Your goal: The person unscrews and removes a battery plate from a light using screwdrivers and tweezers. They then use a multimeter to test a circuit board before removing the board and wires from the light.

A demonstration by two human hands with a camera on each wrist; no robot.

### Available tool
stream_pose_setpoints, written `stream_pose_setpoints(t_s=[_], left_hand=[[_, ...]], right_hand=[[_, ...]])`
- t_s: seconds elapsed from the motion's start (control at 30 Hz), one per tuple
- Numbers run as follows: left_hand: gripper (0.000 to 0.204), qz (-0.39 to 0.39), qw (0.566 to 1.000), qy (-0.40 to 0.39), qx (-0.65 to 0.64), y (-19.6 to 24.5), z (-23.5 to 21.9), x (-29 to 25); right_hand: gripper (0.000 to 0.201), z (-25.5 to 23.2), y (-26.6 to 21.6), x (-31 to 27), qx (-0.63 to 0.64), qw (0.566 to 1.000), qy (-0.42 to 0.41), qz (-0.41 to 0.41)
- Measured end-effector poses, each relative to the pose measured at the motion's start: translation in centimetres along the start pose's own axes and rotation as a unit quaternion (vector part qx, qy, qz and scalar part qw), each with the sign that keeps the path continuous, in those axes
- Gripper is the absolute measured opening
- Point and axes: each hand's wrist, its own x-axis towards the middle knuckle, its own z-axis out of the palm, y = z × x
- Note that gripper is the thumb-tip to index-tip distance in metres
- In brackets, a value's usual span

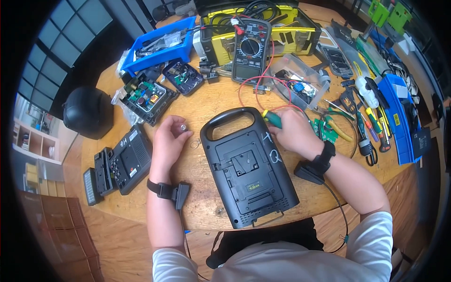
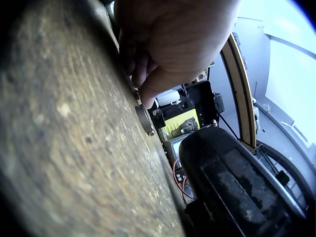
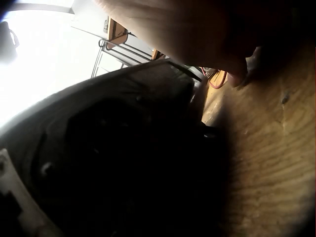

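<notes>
A black device [image 1: 249, 174] with a carrying handle and the white marks "HQ" lies on the wooden table. The right hand [image 1: 296, 134] grips a green and yellow screwdriver handle [image 1: 272, 119] beside the device's upper right corner. To the left of the device, the left hand [image 1: 169, 141] rests at the tabletop, with a small metal piece [image 1: 183, 127] at its thumb and fingertips. A thin metal ring [image 1: 194, 144] lies between that hand and the device. In the left wrist view the left hand [image 2: 177, 39] reaches down by a small round metal part [image 2: 144, 120].
A multimeter [image 1: 250, 51] with red leads stands against a yellow and black toolbox [image 1: 291, 40]. Opened circuit housings [image 1: 145, 99], a blue tray [image 1: 159, 44] and black units [image 1: 129, 160] are at left. At right are a clear box [image 1: 300, 82], pliers [image 1: 340, 131] and screwdrivers [image 1: 383, 127].
</notes>
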Motion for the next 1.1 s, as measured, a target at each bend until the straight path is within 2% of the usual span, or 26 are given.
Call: stream_pose_setpoints(t_s=[0.03,0.13,0.17,0.23,0.27,0.33,0.47,0.6,0.67,0.77,0.9,1.1], left_hand=[[0.037,-0.003,1.0,-0.003,0.014,0.5,-0.1,-0.1],[0.038,-0.012,0.999,-0.008,0.036,1.0,-0.3,-0.2],[0.038,-0.011,0.999,-0.014,0.044,1.1,-0.2,-0.2],[0.038,-0.012,0.999,-0.015,0.042,1.1,-0.2,-0.2],[0.038,-0.005,0.999,-0.015,0.044,1.1,-0.1,-0.2],[0.038,0.001,0.999,-0.014,0.044,1.0,-0.1,-0.2],[0.039,0.009,0.999,-0.013,0.037,1.1,-0.2,-0.3],[0.039,0.013,0.999,-0.013,0.031,1.3,-0.3,-0.5],[0.039,0.011,0.999,-0.017,0.032,1.1,-0.3,-0.4],[0.039,0.009,0.999,-0.023,0.035,1.4,-0.5,-0.4],[0.039,0.017,0.999,-0.018,0.039,1.2,-0.4,-0.4],[0.039,0.019,0.999,-0.02,0.042,1.4,-0.4,-0.4]], right_hand=[[0.016,-0.4,-0.1,-0.1,-0.001,1.0,-0.003,-0.003],[0.02,-3.4,-1.2,-0.2,0.047,0.996,0.001,0.072],[0.019,-4.6,-1.7,-0.1,0.114,0.992,-0.014,0.06],[0.018,-6.4,-3.3,-0.4,0.152,0.988,-0.009,-0.038],[0.018,-6.9,-4.0,-0.5,0.151,0.988,-0.011,-0.038],[0.018,-7.5,-5.5,-0.6,0.17,0.979,-0.076,-0.081],[0.014,-7.2,-6.8,-0.3,0.196,0.965,-0.147,-0.09],[0.01,-7.1,-7.6,-0.1,0.161,0.964,-0.162,-0.139],[0.015,-7.0,-8.2,-0.3,0.108,0.964,-0.138,-0.202],[0.022,-6.7,-9.0,-0.6,0.088,0.959,-0.12,-0.241],[0.028,-7.0,-10.2,-0.4,0.087,0.96,-0.168,-0.208],[0.027,-7.3,-11.9,-0.4,0.033,0.956,-0.182,-0.228]])
